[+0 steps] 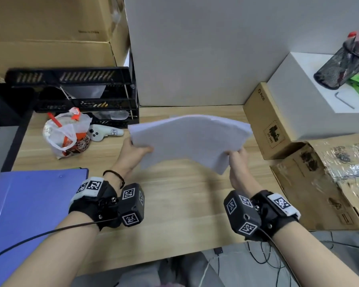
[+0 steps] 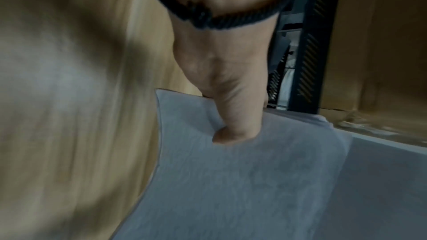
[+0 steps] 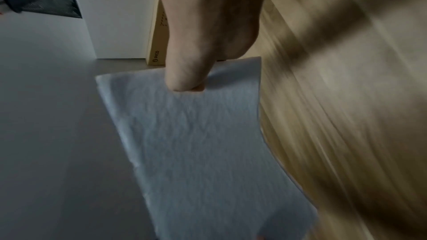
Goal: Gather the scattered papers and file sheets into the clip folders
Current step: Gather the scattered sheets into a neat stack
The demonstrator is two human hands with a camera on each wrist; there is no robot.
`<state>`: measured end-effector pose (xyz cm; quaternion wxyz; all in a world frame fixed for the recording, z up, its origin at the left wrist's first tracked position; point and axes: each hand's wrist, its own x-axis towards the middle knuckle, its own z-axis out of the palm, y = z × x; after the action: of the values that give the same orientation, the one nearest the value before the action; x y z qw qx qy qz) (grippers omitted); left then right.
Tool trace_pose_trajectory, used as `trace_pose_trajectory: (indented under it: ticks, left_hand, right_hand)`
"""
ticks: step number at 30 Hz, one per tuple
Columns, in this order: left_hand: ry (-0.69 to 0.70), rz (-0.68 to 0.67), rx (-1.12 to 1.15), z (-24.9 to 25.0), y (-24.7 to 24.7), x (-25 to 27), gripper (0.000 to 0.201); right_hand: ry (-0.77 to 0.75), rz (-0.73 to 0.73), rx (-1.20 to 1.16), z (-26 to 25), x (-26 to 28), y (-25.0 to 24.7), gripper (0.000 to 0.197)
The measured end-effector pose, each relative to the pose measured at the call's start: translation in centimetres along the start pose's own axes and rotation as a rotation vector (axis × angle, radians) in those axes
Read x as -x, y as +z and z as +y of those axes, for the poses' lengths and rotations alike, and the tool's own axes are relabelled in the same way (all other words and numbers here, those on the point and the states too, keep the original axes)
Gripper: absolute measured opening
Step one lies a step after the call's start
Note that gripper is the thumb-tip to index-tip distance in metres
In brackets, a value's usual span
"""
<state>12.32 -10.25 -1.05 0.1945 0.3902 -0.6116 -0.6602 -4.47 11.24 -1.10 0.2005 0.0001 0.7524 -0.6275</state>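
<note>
A: What is the biggest thing here?

B: The light wooden bench (image 1: 184,204). At 12 o'clock on it stands a large grey-white box (image 1: 205,50), and at 10 o'clock a big brown cardboard carton (image 1: 50,27) behind a black plastic tiered paper tray (image 1: 75,94).

A: And on the near side?

B: At 8 o'clock lies a flat blue plastic clip folder (image 1: 29,204), closed. At 3 o'clock there is a worn, opened brown cardboard box (image 1: 319,183), and just beyond it a smaller tan carton (image 1: 265,121) printed "PICO".

A: Where are the papers?

B: The stack of white paper sheets (image 1: 191,139) is in the air above the middle of the bench, arched upward between both hands.

A: How do the hands hold it?

B: The left hand (image 1: 133,152) grips the left edge of the stack, thumb on top. The right hand (image 1: 237,162) grips the right near corner, also thumb on top. In the wrist views each thumb presses into the sheets.

A: Something smaller?

B: At 10 o'clock, a white plastic bag with an orange drink cup (image 1: 66,135), and beside it a white handheld controller (image 1: 104,132).
</note>
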Motion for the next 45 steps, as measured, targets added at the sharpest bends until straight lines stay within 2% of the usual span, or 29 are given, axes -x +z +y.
trace_pose_trajectory:
  ticks: [4, 8, 14, 17, 20, 24, 26, 30, 34, 36, 37, 40, 42, 45]
  left_hand:
    - [-0.088, -0.048, -0.153, -3.7, -0.1, 0.7, 0.045]
    - [-0.091, 0.013, -0.116, -4.7, 0.2, 1.3, 0.043]
    - [-0.112, 0.065, -0.070, -4.9, 0.8, 1.8, 0.037]
    - [-0.125, 0.077, -0.024, -4.0, 1.1, 1.2, 0.024]
    - [-0.098, 0.127, 0.035, -2.7, 1.5, 0.2, 0.031]
    - [-0.027, 0.120, 0.098, -1.6, 1.4, 0.6, 0.029]
    - [-0.042, 0.077, 0.037, -2.7, 1.0, 1.0, 0.028]
    - [-0.175, -0.039, -0.073, -6.2, 0.0, 1.4, 0.031]
    - [-0.136, -0.178, -0.139, -7.0, -0.8, 1.8, 0.028]
    - [-0.118, -0.176, -0.228, -6.9, -1.1, 1.2, 0.029]
    - [-0.138, -0.143, -0.282, -6.7, -1.2, 0.7, 0.022]
    - [-0.268, -0.109, -0.361, -5.6, -1.7, -0.2, 0.006]
    - [-0.319, -0.132, -0.358, -4.8, -2.3, -0.3, 0.007]
    - [-0.351, -0.142, -0.232, -4.7, -3.7, -0.6, 0.014]
  right_hand:
    - [0.122, -0.039, 0.084, 3.4, 0.1, -0.2, 0.051]
    - [0.213, 0.023, 0.113, 4.8, -0.1, -1.1, 0.044]
    - [0.222, 0.110, 0.116, 3.7, 0.9, -0.4, 0.045]
    - [0.227, 0.069, 0.056, 1.5, 1.3, 0.2, 0.033]
    - [0.172, 0.102, -0.023, -0.9, 1.0, 0.5, 0.021]
    - [0.128, 0.158, -0.049, -0.1, -0.2, 0.2, 0.041]
    - [0.154, 0.109, 0.001, 2.2, -0.4, -0.2, 0.048]
    - [0.250, -0.024, 0.120, 5.1, 0.1, -0.4, 0.039]
    - [0.256, -0.047, 0.198, 5.8, -0.3, -0.7, 0.041]
    - [0.243, -0.055, 0.224, 5.5, -0.6, -0.8, 0.040]
    - [0.240, -0.058, 0.226, 5.3, -0.8, -0.7, 0.039]
    - [0.264, -0.098, 0.263, 4.9, -1.3, -0.3, 0.031]
    - [0.301, -0.141, 0.312, 5.0, -1.8, 0.0, 0.025]
    - [0.389, -0.161, 0.300, 5.2, -2.4, -0.2, 0.014]
